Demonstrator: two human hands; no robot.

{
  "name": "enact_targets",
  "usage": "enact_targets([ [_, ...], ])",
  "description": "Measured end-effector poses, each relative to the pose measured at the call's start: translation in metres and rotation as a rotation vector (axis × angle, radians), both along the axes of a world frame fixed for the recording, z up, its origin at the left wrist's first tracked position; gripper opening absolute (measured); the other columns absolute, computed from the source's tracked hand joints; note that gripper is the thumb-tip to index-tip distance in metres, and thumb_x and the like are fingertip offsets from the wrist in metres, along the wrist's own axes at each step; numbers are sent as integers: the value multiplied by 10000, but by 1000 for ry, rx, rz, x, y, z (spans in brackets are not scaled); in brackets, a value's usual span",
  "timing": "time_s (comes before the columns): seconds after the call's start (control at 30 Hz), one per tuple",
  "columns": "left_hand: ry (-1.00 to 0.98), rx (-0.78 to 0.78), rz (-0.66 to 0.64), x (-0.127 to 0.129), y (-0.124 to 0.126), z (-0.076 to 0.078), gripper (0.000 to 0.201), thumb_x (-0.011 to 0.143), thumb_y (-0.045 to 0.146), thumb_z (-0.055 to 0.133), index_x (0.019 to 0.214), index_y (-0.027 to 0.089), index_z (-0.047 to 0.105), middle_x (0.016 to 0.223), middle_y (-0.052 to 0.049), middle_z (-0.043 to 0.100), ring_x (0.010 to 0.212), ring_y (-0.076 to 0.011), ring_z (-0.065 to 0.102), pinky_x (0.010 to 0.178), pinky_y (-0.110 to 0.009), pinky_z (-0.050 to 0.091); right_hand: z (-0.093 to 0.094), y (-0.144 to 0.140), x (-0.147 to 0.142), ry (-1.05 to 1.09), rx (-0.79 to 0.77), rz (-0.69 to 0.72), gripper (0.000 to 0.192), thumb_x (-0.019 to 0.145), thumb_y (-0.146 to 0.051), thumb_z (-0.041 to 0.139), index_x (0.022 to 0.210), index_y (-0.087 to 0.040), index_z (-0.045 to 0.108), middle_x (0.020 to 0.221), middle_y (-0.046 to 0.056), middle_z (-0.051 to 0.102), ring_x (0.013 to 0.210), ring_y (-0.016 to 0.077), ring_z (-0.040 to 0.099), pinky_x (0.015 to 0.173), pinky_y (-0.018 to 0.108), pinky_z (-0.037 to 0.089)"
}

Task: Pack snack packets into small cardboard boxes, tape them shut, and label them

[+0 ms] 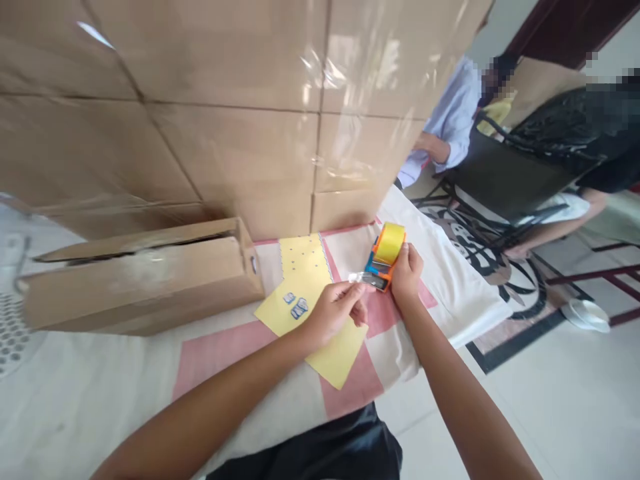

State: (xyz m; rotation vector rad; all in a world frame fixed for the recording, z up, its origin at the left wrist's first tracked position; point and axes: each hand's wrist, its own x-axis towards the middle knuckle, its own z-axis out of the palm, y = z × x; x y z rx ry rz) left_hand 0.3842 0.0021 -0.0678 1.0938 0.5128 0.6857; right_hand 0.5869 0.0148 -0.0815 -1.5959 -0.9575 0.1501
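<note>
My right hand (408,272) is wrapped round an orange and blue tape dispenser (381,265) that carries a yellow-looking roll of tape (389,244). Close to its cutting end, my left hand (343,308) pinches a short clear strip of tape (358,277) between thumb and finger. Below my left hand lies a yellow paper cut-out (300,283) with blue drawings and a dotted upper part. Part of the paper is hidden by my left hand and forearm.
Stacked cardboard boxes (240,153) wrapped in shiny film stand behind the paper. A narrow carton (140,287) lies at left on the pink and white cloth (220,350). People sit at right near a black chair (505,173); white bowls (586,315) are on the floor.
</note>
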Motion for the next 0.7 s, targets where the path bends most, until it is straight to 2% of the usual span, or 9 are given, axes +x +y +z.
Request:
enact_targets([
  [0.07, -35, 12, 4, -4, 5, 9, 545, 905, 596, 607, 1092, 94, 704, 615, -19, 633, 515, -125, 592, 552, -263, 507, 1, -1, 1, 55, -50, 5, 433, 951, -589, 430, 722, -222, 449, 682, 3, 487, 645, 167, 459, 608, 319, 393],
  [0.13, -57, 41, -6, -10, 10, 21, 500, 922, 549, 599, 1115, 98, 696, 639, -27, 647, 539, -126, 604, 555, -258, 507, 2, -3, 1, 105, -33, -60, 378, 927, -547, 434, 775, -207, 497, 738, 25, 537, 702, 187, 525, 662, 327, 445],
  [0.23, -35, 98, 2, -25, 18, 42, 370, 965, 429, 553, 1102, 110, 681, 628, -14, 638, 529, -110, 584, 554, -244, 494, 17, -9, -8, 10, 172, -241, 293, 885, -438, 503, 988, -174, 576, 955, 67, 599, 899, 215, 597, 825, 360, 482],
  [0.3, 19, 183, 4, -37, 24, 59, 295, 981, 384, 524, 991, 131, 675, 626, -8, 638, 520, -97, 566, 563, -238, 486, 39, -15, -27, -138, 313, -229, 251, 887, -370, 543, 1028, -177, 620, 1018, 70, 608, 973, 213, 595, 891, 365, 466],
  [0.33, 57, 245, -9, -44, 27, 67, 285, 984, 375, 515, 909, 142, 661, 637, -12, 647, 529, -96, 570, 569, -239, 485, 54, -17, -40, -191, 336, -129, 223, 908, -356, 545, 1000, -181, 650, 999, 65, 620, 967, 209, 597, 895, 362, 464],
  [0.4, 137, 371, -25, -60, 33, 83, 296, 989, 360, 500, 810, 160, 623, 675, -21, 669, 566, -104, 596, 578, -245, 484, 87, -18, -73, -193, 272, 238, 260, 960, -386, 525, 921, -190, 692, 877, 48, 641, 861, 195, 616, 842, 348, 480],
  [0.5, 213, 488, 44, -88, 41, 107, 289, 992, 354, 487, 814, 170, 620, 682, -13, 673, 583, -114, 612, 578, -252, 483, 135, -8, -120, -206, 116, 697, 297, 951, -456, 598, 897, -194, 725, 848, 47, 666, 812, 184, 632, 773, 321, 486],
  [0.6, 214, 545, 139, -121, 42, 124, 352, 990, 392, 500, 734, 170, 595, 662, -18, 671, 580, -111, 610, 601, -253, 502, 165, 11, -156, -157, 68, 927, 248, 898, -429, 690, 833, -190, 703, 788, 24, 651, 730, 159, 611, 678, 290, 465],
  [0.7, 227, 536, 231, -157, 37, 129, 385, 986, 386, 509, 675, 167, 570, 649, -23, 668, 577, -108, 605, 612, -250, 511, 178, 28, -183, -153, 15, 1069, 201, 876, -366, 708, 798, -182, 683, 739, 7, 636, 673, 137, 576, 619, 268, 435],
])
